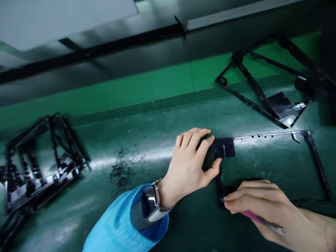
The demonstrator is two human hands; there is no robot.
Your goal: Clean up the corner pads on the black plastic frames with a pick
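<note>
A thin black plastic frame (319,166) lies flat on the green table. My left hand (190,159) rests at its left end, thumb and fingertips against the edge near the upper corner, fingers apart and not wrapped around it. My right hand (270,206) is closed on a slim pink-handled craft knife (253,217), held like a pen. Its tip meets the frame's lower left corner, and the blade is mostly hidden by the fingers. A dark flat tab (229,148) sits inside the upper left corner.
Several black frames (49,150) lean together at the left, somewhat blurred. More frames (258,89) lie crossed at the upper right. Thin black shavings (123,168) are scattered left of my hand. A raised ledge (157,89) with a green face runs behind the table (147,129).
</note>
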